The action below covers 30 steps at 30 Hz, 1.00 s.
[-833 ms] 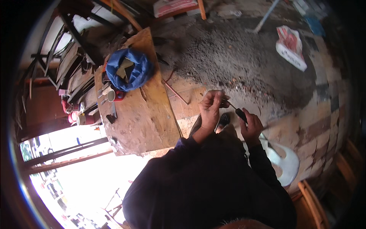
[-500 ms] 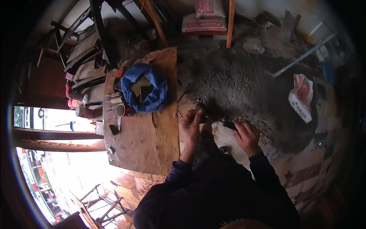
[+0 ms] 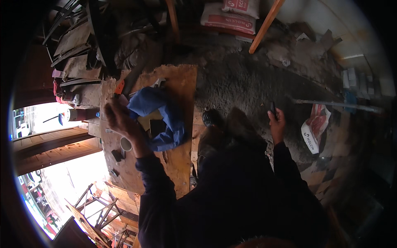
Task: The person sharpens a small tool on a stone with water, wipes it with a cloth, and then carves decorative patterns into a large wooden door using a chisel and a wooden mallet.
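Left hand (image 3: 118, 119) has moved from near the dark tool (image 3: 273, 108) to over the wooden table (image 3: 128, 173); its fingers are curled, any contents undeterminable. Right hand (image 3: 278, 123) grasps the tool above the floor, long axis pointing away from the body, far end tilted slightly left. Cup (image 3: 126, 144) and blue bag (image 3: 175, 120) occupy the table. Farthest off, sacks (image 3: 228, 22) lie stacked.

Left of the dark, gritty floor (image 3: 244, 78), daylight (image 3: 82, 167) glares through an opening (image 3: 68, 175).
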Tool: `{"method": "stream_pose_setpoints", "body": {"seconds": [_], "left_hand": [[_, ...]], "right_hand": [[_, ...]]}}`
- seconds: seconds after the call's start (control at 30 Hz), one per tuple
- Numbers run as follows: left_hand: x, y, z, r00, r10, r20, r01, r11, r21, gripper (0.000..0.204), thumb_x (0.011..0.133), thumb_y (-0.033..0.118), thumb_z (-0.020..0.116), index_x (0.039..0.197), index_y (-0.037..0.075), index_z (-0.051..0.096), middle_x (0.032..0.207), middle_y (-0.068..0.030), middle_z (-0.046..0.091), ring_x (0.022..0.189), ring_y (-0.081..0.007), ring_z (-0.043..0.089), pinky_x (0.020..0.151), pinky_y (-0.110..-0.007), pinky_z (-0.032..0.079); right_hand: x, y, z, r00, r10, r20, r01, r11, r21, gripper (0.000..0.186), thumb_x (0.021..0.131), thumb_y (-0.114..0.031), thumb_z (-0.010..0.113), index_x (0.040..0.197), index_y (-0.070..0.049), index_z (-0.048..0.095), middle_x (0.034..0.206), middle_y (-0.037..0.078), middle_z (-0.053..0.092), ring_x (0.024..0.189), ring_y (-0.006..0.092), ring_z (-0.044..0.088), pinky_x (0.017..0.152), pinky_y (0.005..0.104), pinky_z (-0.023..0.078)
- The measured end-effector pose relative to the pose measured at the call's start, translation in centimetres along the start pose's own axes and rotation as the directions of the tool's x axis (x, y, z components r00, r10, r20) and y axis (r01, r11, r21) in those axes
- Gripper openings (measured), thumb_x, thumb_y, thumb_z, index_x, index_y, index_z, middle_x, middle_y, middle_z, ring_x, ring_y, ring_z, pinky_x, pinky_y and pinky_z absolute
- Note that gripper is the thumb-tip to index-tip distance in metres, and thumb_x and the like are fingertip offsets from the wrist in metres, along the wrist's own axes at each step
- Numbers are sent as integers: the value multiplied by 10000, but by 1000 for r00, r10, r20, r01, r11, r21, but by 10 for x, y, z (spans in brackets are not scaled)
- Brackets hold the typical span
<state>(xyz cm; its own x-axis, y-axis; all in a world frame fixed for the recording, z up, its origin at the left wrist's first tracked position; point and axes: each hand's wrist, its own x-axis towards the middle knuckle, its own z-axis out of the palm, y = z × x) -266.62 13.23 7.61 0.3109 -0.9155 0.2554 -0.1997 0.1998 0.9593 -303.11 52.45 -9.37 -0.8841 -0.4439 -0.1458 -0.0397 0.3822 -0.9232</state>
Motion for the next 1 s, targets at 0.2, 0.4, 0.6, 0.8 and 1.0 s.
{"method": "stream_pose_setpoints", "body": {"seconds": [0.2, 0.4, 0.6, 0.8, 1.0], "left_hand": [[109, 35, 55, 994, 90, -65, -93, 995, -40, 389, 1114, 287, 586, 789, 76, 620, 624, 24, 501, 553, -59, 400, 527, -271, 301], [211, 61, 115, 911, 288, 295, -297, 955, -15, 672, 1140, 566, 411, 867, 21, 695, 757, -32, 658, 614, -88, 571, 605, -236, 435], [327, 5, 310, 953, 121, 277, -99, 991, -93, 570, 1138, 518, 463, 1465, 78, 619, 1181, -31, 678, 936, -81, 621, 791, -234, 500], [464, -90, 451, 998, 57, 35, -58, 997, 47, 630, 1102, 518, 561, 1532, 59, 531, 1320, -86, 659, 1087, -160, 633, 901, -286, 515], [500, -87, 527, 992, -115, 55, 123, 976, -182, 576, 1082, 438, 636, 1481, 27, 576, 1263, -85, 686, 1077, -138, 622, 899, -287, 517]], "right_hand": [[118, 82, -26, 995, -27, 98, 48, 976, -215, 352, 1013, -161, 756, 1313, -9, 654, 982, 3, 689, 848, 58, 585, 738, 260, 482], [284, -36, 73, 943, 211, 259, -203, 977, -56, 414, 1069, -196, 669, 1448, -49, 592, 986, 27, 686, 741, 75, 598, 625, 251, 478], [557, -194, 287, 886, -232, 402, 202, 972, 116, 382, 1021, -236, 734, 1352, -64, 651, 915, -39, 621, 635, 45, 475, 550, 249, 375], [616, -382, 480, 732, -190, 654, 17, 965, 262, 236, 966, -223, 803, 1111, -49, 735, 755, -65, 571, 621, 29, 463, 547, 243, 349], [668, -457, 528, 619, -540, 571, 247, 823, 511, 247, 941, -209, 840, 1046, -36, 699, 830, -35, 638, 768, 45, 587, 692, 243, 483]]}}
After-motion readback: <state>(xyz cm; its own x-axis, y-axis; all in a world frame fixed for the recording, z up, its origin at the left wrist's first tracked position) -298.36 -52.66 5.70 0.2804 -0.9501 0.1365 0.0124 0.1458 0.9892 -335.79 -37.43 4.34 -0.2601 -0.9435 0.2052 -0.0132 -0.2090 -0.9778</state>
